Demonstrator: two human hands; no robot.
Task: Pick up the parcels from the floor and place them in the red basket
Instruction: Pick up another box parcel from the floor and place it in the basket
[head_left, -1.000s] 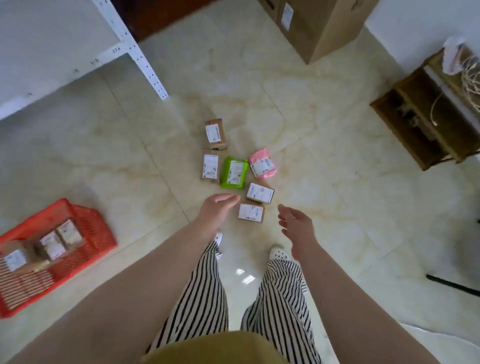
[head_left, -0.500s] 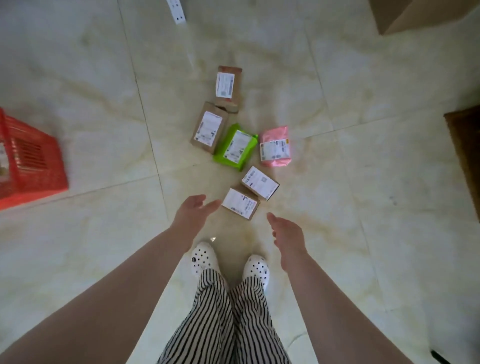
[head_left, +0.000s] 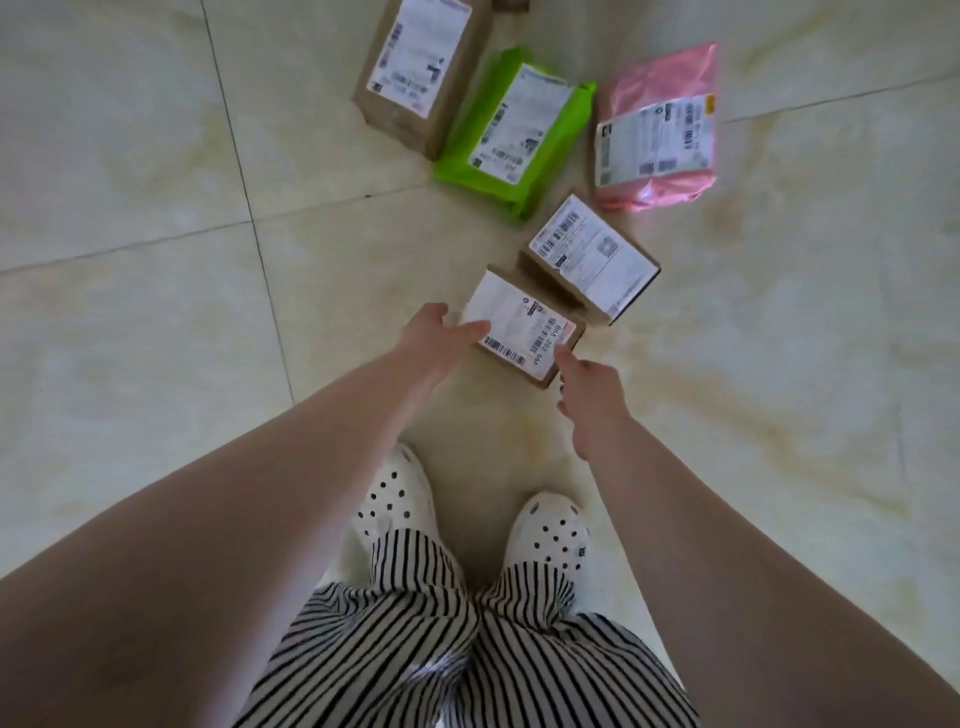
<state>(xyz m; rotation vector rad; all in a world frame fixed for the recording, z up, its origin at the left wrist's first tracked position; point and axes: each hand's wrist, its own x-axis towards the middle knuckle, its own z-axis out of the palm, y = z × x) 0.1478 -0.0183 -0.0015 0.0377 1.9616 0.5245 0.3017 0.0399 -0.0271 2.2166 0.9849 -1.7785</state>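
Observation:
Several parcels lie on the tiled floor in front of my feet. Nearest is a small cardboard parcel (head_left: 525, 328) with a white label. My left hand (head_left: 435, 332) reaches its left end, the thumb lying on the label and the fingers fairly straight. On the other side, a fingertip of my right hand (head_left: 588, 387) touches the parcel's near right corner. Behind it lie a second small box (head_left: 592, 260), a green bag parcel (head_left: 514, 130), a pink bag parcel (head_left: 658, 124) and a brown box (head_left: 418, 78). The red basket is out of view.
My two white perforated clogs (head_left: 400, 499) stand just below the nearest parcel, with striped trousers above them. Pale marble-look floor tiles (head_left: 156, 338) stretch to the left and right of the parcels.
The view has dropped closer to the floor and the basket has left the frame. Both hands moved forward onto the nearest small parcel, which they did not touch before.

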